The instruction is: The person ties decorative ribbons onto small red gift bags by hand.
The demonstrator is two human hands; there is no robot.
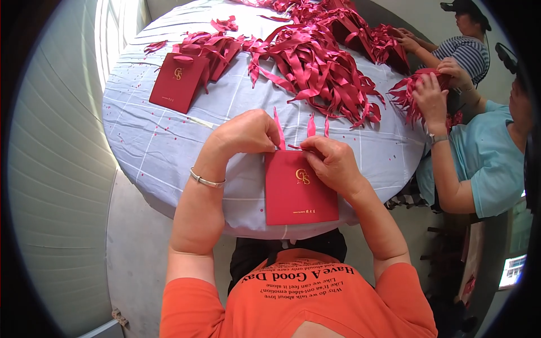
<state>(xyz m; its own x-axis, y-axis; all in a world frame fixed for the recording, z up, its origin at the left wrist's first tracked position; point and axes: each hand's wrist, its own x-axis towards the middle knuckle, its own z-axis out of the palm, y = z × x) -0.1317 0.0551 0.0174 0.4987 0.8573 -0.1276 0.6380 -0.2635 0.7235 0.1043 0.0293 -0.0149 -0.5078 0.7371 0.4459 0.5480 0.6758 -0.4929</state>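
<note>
A red paper gift bag (293, 188) with gold print lies flat near the front edge of the table. My left hand (248, 132) is closed in a pinch at its top left corner, on a pink-red ribbon (279, 130). Over the bag's upper right, my right hand (333, 163) pinches a short ribbon end (295, 147) by the top edge. Two more ribbon strands (311, 125) stand up behind the bag, beyond my right hand. My fingers hide part of the bag's top edge.
A large ribbon heap (318, 67) covers the table's middle. More red bags (177, 81) with ribbons lie at the far left on the checked tablecloth (141, 135). At right, one co-worker's hands (431, 96) hold ribbons; another's hands (407, 40) are beside far bags.
</note>
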